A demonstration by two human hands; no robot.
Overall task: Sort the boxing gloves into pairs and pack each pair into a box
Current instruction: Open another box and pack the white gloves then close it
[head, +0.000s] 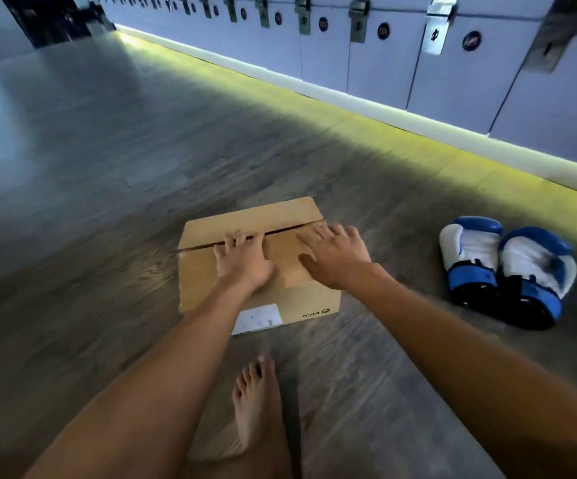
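Note:
A brown cardboard box (211,229) stands on the floor in front of me, its top flaps folded down with a dark slit between them. My left hand (242,262) lies flat on the near flap, fingertips at the slit. My right hand (332,257) rests palm down on the right side of the same flap, fingers spread. Both hands hold nothing. Two blue and white boxing gloves (470,261) (535,274) lie side by side on the floor to the right of the box, apart from it. What is inside the box is hidden.
A row of pale lockers (452,81) with a lit strip along its base runs across the back and right. My bare foot (256,402) rests on the grey wood-look floor (90,202) just in front of the box.

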